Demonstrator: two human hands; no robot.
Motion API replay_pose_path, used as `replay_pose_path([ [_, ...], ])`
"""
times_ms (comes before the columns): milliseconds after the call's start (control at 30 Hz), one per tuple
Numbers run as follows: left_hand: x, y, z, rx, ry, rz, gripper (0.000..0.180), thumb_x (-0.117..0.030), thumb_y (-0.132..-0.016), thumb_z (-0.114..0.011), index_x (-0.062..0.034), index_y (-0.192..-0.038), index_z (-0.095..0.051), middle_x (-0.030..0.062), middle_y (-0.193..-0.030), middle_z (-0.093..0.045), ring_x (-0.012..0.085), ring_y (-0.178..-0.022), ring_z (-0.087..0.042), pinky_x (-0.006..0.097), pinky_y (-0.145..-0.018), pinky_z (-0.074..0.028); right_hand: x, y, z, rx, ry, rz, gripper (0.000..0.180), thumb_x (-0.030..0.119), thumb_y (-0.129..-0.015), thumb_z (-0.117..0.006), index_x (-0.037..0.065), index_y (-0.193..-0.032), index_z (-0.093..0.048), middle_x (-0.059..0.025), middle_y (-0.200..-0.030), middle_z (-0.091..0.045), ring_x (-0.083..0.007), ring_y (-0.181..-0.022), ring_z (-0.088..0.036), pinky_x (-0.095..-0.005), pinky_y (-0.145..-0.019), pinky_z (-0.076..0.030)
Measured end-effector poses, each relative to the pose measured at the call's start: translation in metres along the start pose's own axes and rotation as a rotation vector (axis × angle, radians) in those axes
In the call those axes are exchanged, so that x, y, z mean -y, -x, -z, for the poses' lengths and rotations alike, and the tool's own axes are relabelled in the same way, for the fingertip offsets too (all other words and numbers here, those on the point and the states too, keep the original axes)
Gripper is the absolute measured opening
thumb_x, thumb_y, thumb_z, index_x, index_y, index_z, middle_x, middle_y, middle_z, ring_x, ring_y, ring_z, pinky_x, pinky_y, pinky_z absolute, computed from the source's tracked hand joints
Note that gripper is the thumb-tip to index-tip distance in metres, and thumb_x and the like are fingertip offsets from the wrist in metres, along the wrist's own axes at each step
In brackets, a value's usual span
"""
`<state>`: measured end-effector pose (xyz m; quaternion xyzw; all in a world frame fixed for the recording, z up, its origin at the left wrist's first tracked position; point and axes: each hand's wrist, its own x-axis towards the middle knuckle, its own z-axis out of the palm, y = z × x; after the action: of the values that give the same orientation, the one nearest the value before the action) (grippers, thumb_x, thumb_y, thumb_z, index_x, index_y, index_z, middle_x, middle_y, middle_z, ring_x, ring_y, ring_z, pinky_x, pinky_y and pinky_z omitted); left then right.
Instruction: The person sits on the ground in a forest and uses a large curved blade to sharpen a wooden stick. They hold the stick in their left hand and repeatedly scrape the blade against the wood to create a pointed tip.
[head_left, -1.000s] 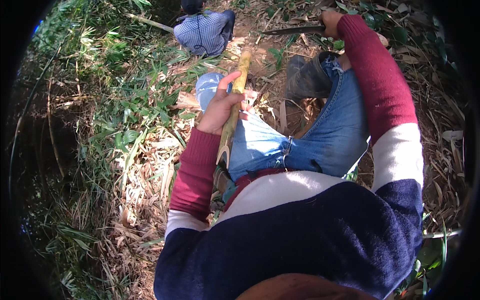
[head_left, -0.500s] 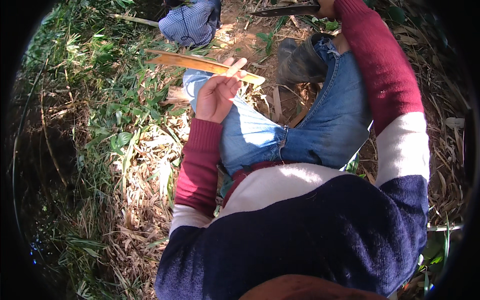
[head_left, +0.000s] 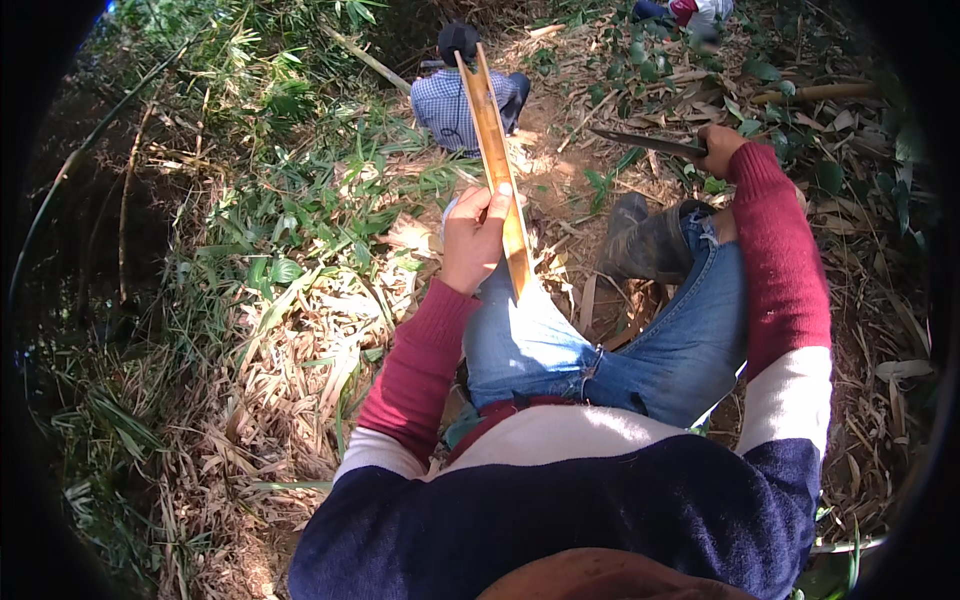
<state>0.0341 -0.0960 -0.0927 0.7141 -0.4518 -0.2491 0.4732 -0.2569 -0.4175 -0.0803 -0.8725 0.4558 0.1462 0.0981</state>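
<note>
My left hand [head_left: 474, 240] is closed round a split piece of bamboo [head_left: 488, 118], yellow-brown and hollowed like a trough, with its thumb lying along the inside. The strip stands nearly lengthwise, its forked far end pointing away and its near end above my left thigh. Out to the far right, my right hand [head_left: 718, 152] grips a machete [head_left: 650, 142] by the handle. Its dark blade points left, apart from the bamboo.
A person in a checked shirt [head_left: 445, 108] and dark cap sits ahead. Another person [head_left: 705, 18] is partly visible at the far right. Dark boots [head_left: 645, 240] rest on soil and dry leaves [head_left: 300, 370]. Green undergrowth [head_left: 290, 230] grows on the left, with a pole [head_left: 368, 60] beyond.
The bamboo has swung from lying crosswise to pointing away, and its hollow side now shows. My left thumb has come onto it. The view has tilted up, showing more of the ground ahead.
</note>
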Motion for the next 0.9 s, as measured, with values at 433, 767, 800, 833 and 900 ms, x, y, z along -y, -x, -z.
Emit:
replay_pose_path([
  [433,-0.066,0.027,0.030,0.282,0.846,0.102,0.054,-0.048,-0.110,-0.033,-0.0010,-0.134,-0.045,0.0013,-0.074,-0.051,0.0093,-0.060,-0.048,0.024,-0.052,-0.041,0.013,0.007,0.012,-0.042,-0.048,-0.039,0.039,0.026,-0.082,-0.073,0.002,-0.112,-0.068,-0.0214,-0.109,-0.071,-0.0363,-0.106,-0.068,-0.0452,-0.092,-0.053],
  [767,-0.085,0.054,0.021,0.202,0.715,-0.166,0.026,-0.026,-0.103,-0.059,-0.0104,-0.111,-0.040,0.0057,-0.084,-0.059,0.0117,-0.071,-0.056,0.026,-0.066,-0.048,0.011,0.004,0.005,-0.103,-0.058,0.021,0.035,0.026,-0.079,-0.076,0.001,-0.101,-0.067,-0.0215,-0.099,-0.071,-0.0377,-0.098,-0.068,-0.0462,-0.084,-0.053],
  [800,-0.086,0.055,0.021,0.196,0.714,-0.176,0.025,-0.024,-0.103,-0.059,-0.0106,-0.111,-0.039,0.0065,-0.085,-0.060,0.0116,-0.072,-0.056,0.026,-0.067,-0.048,0.010,0.002,0.004,-0.092,-0.064,0.009,0.036,0.026,-0.078,-0.077,0.001,-0.102,-0.067,-0.0217,-0.099,-0.071,-0.0377,-0.098,-0.068,-0.0462,-0.085,-0.053],
  [833,-0.087,0.056,0.021,0.189,0.712,-0.186,0.025,-0.022,-0.104,-0.059,-0.0108,-0.111,-0.039,0.0072,-0.085,-0.061,0.0114,-0.072,-0.056,0.026,-0.068,-0.048,0.010,0.001,0.004,-0.082,-0.071,-0.004,0.036,0.026,-0.078,-0.077,0.000,-0.102,-0.067,-0.0218,-0.099,-0.071,-0.0377,-0.098,-0.068,-0.0461,-0.085,-0.053],
  [900,-0.090,0.059,0.022,0.190,0.679,-0.171,0.023,-0.019,-0.103,-0.058,-0.0109,-0.112,-0.038,0.0073,-0.084,-0.061,0.0109,-0.073,-0.056,0.026,-0.068,-0.048,0.007,0.001,0.002,-0.097,-0.065,0.010,0.036,0.026,-0.078,-0.077,0.000,-0.102,-0.067,-0.0219,-0.098,-0.071,-0.0377,-0.098,-0.068,-0.0462,-0.085,-0.053],
])
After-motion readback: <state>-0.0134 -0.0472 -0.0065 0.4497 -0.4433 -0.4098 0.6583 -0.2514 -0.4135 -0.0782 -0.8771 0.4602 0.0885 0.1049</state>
